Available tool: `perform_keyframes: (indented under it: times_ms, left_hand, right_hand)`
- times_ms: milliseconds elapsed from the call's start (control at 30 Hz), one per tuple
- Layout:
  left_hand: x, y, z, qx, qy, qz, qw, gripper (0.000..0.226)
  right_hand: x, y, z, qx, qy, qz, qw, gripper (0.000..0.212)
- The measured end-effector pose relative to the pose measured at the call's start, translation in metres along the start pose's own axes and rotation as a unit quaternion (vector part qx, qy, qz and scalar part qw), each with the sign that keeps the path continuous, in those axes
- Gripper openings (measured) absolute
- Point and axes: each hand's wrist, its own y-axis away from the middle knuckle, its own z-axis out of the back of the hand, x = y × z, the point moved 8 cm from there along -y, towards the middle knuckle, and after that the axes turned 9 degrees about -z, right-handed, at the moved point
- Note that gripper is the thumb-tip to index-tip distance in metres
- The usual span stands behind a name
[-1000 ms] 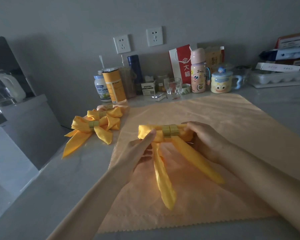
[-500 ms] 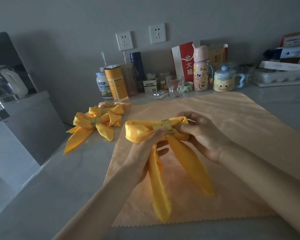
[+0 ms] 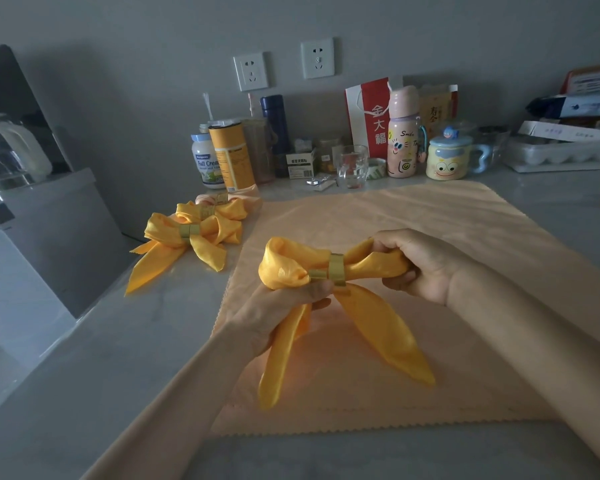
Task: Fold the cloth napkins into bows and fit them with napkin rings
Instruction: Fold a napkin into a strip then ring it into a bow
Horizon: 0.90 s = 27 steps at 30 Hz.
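Gripping the yellow napkin bow (image 3: pixel 284 268) above the peach cloth (image 3: pixel 430 220), the left hand (image 3: pixel 281 303) curls round its left loop and the right hand (image 3: pixel 420 268) clamps its right loop; the gold ring (image 3: pixel 336 270) sits between them; the loops run left to right, tails pointing near. Finished bows (image 3: pixel 187 237) lie far left; beyond, a jar (image 3: pixel 205 161) reads "Full Crea", a bottle (image 3: pixel 402 140) "Smile".

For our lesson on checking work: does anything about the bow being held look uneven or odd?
Yes, the bow is lopsided: the loop by the left hand puffs round, the loop in the right hand is squeezed flat.
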Motion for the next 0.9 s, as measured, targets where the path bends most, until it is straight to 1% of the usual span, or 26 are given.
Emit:
perform_keyframes:
  times_ms: [67,100,133,167,200,233,267,300,333,367,433,467,567,633,700,800,900]
  left_hand:
    - [0.001,0.000,0.002,-0.006,0.001,0.000,1.000,0.019]
    - [0.002,-0.001,0.006,-0.023,0.008,-0.002,1.000,0.022]
    - [0.004,-0.001,0.012,-0.055,0.023,-0.011,0.998,0.035]
    - [0.005,-0.001,0.018,-0.086,0.033,-0.016,0.996,0.053]
    - [0.006,-0.001,0.021,-0.102,0.034,-0.020,0.994,0.065]
    - [0.006,-0.001,0.021,-0.106,0.030,-0.023,0.994,0.065]
    - [0.007,0.000,0.021,-0.102,0.027,-0.028,0.994,0.051]
    - [0.007,0.002,0.018,-0.099,0.020,-0.022,0.995,0.031]
    - [0.006,0.004,0.014,-0.094,0.010,-0.017,0.995,0.017]
    - [0.004,0.006,0.010,-0.086,0.002,-0.018,0.996,0.014]
    - [-0.002,0.012,0.002,-0.071,-0.005,-0.026,0.997,0.014]
    - [-0.006,0.015,0.001,-0.071,-0.012,-0.031,0.997,0.015]
    - [-0.012,0.021,0.000,-0.074,-0.033,-0.035,0.996,0.016]
    - [-0.012,0.021,0.002,-0.073,-0.052,-0.036,0.995,0.018]
    - [-0.010,0.020,0.004,-0.064,-0.059,-0.017,0.996,0.021]
    - [-0.005,0.017,0.002,-0.037,-0.061,-0.004,0.997,0.021]
    - [-0.004,0.018,-0.002,-0.033,-0.055,0.001,0.998,0.019]
  right_hand:
    - [0.000,0.000,0.002,-0.016,-0.047,0.008,0.999,0.005]
    - [0.000,0.000,0.003,-0.024,-0.076,0.014,0.997,0.003]
    - [-0.002,0.001,0.001,-0.020,-0.100,0.016,0.995,0.009]
    - [-0.005,0.001,-0.004,-0.001,-0.114,0.008,0.993,0.021]
    - [-0.010,0.001,-0.011,0.028,-0.113,-0.011,0.993,0.034]
    - [-0.015,0.002,-0.020,0.060,-0.098,-0.031,0.993,0.042]
    - [-0.020,0.003,-0.028,0.085,-0.075,-0.042,0.993,0.046]
    - [-0.023,0.004,-0.033,0.092,-0.051,-0.042,0.994,0.046]
    - [-0.024,0.003,-0.033,0.080,-0.030,-0.031,0.996,0.044]
    - [-0.021,0.003,-0.032,0.063,-0.011,-0.009,0.998,0.039]
    - [-0.014,0.005,-0.030,0.047,0.031,0.038,0.998,0.030]
    - [-0.009,0.006,-0.029,0.045,0.059,0.059,0.996,0.028]
    - [0.003,0.011,-0.025,0.023,0.135,0.111,0.984,0.032]
    - [0.010,0.013,-0.023,0.014,0.175,0.137,0.975,0.028]
    - [0.014,0.015,-0.026,0.020,0.216,0.160,0.963,0.027]
    - [0.016,0.017,-0.025,0.022,0.242,0.169,0.955,0.028]
    - [0.013,0.012,-0.018,0.012,0.220,0.141,0.965,0.026]
